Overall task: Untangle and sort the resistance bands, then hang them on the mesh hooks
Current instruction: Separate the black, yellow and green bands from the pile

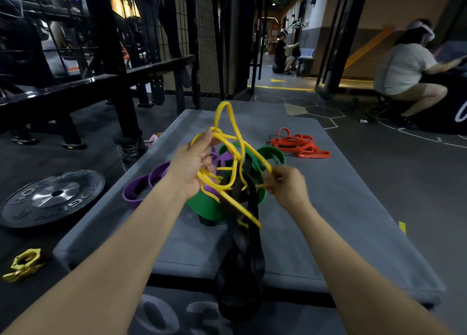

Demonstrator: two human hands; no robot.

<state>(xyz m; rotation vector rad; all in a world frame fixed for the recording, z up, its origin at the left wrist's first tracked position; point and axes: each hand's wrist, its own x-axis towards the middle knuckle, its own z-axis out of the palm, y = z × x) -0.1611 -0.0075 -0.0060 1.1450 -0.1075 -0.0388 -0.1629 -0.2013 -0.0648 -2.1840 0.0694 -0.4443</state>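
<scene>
Purple bands (141,186) lie on the left of the grey mat (353,208), partly under the left forearm, with a weight plate (51,198) and a yellow collar (24,264) on the floor further left. Several strands of the yellow bands (228,142) are gripped by the left hand (193,168), fingers curled round them, and the tangle is lifted above the mat. Beneath it, wide green bands (207,205) and a black band (242,233) are caught up — the black one hangs over the mat's near edge. One yellow strand is pinched by the right hand (285,185) and drawn sideways. Red bands (299,143) are already laid apart at the far right of the mat. The mesh panel (204,39) stands well beyond; its hooks cannot be made out.

The step is best done slowly: one loop should be traced through, not tugged, since a hard pull would likely tighten the knot — the black band should be slipped out first.
</scene>
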